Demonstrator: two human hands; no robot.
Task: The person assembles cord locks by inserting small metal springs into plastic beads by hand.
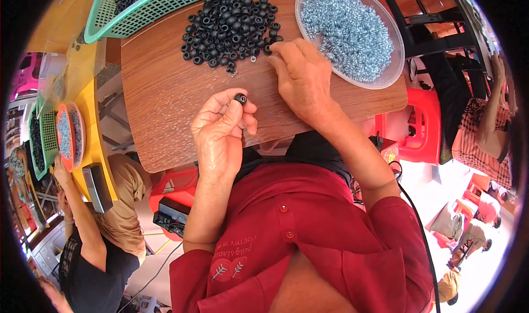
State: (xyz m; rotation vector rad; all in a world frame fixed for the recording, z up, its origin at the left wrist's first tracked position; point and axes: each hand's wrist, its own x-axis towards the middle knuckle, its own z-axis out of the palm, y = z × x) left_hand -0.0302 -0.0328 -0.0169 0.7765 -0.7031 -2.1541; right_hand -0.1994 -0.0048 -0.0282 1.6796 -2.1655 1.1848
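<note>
Left hand (217,128) is hovering over the near part of the wood-grain surface (162,103), palm turned up; its grip is pinching one black knob (241,98) between thumb and fingers, the pale-rimmed opening facing up. Right hand (306,79) is reaching to the near right edge of a heap of black knobs (228,26), thumb and index fingertip meeting at a single piece (268,49) there; cannot tell whether this grip is closing on it or only touching it. Loose silvery bits (253,59) are lying just beside the heap's near edge. A green perforated basket (165,12), holding more black pieces, is standing just beyond the heap and bounding it on the far side. A round translucent tub (398,54) is sitting to the right, carrying many small shiny bluish metal pieces (350,34); the right hand is overlapping its near left rim in this view. Beyond the right edge of the surface, a red plastic stool (427,125) is standing. At the far left, a co-worker (99,252) is sitting at a yellow table (91,106), one hand touching an orange dish (67,161) of similar metal pieces, with another green basket (50,131) standing next to it.
</note>
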